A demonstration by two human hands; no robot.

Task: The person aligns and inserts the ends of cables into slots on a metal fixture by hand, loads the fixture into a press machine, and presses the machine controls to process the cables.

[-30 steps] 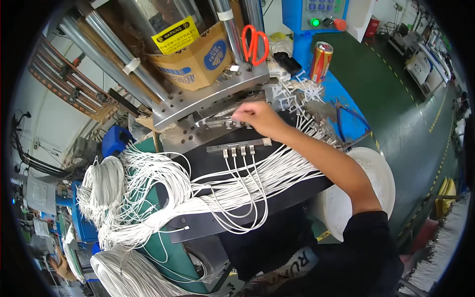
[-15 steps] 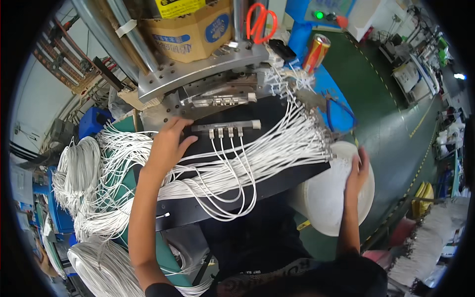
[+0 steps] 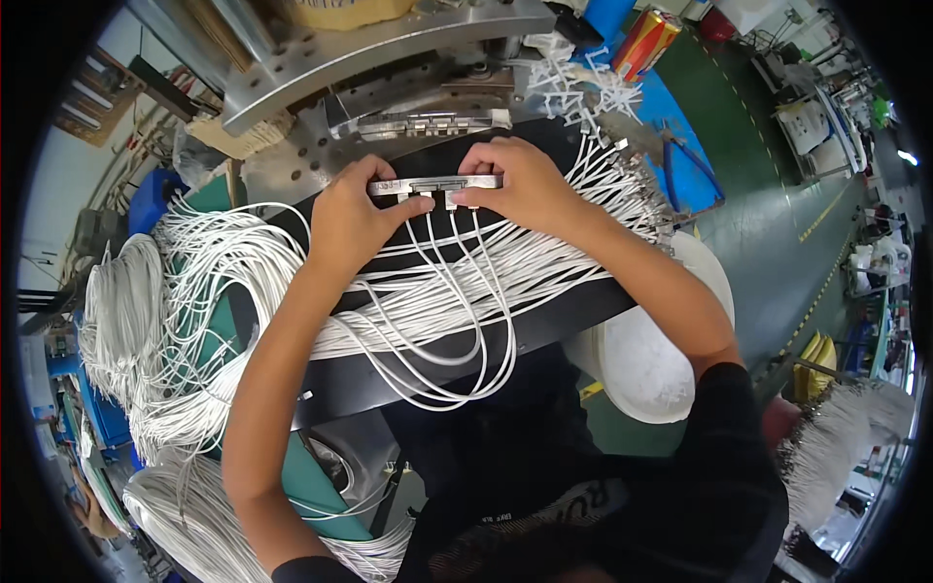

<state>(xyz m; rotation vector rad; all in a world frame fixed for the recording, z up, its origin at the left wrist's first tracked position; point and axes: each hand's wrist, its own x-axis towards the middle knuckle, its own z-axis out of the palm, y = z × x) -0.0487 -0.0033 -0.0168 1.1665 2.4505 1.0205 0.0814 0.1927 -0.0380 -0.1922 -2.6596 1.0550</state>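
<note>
A narrow metal bar fixture [image 3: 437, 184] is held up between my two hands. My left hand [image 3: 348, 219] grips its left end, thumb below and fingers behind. At the other end, my right hand [image 3: 533, 189] pinches it the same way, thumb along the lower edge. Small white connectors sit along the bar's lower side, partly covered by my thumbs. Several white cables [image 3: 509, 335] hang from them in loops toward me. Beneath lies a thick bundle of white cables [image 3: 569, 267] across a black board [image 3: 364, 389].
Behind stands a steel press plate [image 3: 389, 60], with a second bar fixture [image 3: 428, 123] beneath it. White plastic scraps [image 3: 583, 87], a red can [image 3: 646, 44] and blue-handled pliers [image 3: 692, 165] lie back right. A white bucket [image 3: 646, 374] stands right, coiled cables [image 3: 121, 311] left.
My right hand has come from above the white bucket to the bar's right end. My left hand has closed on the left end, and the bar is now turned. The view has shifted.
</note>
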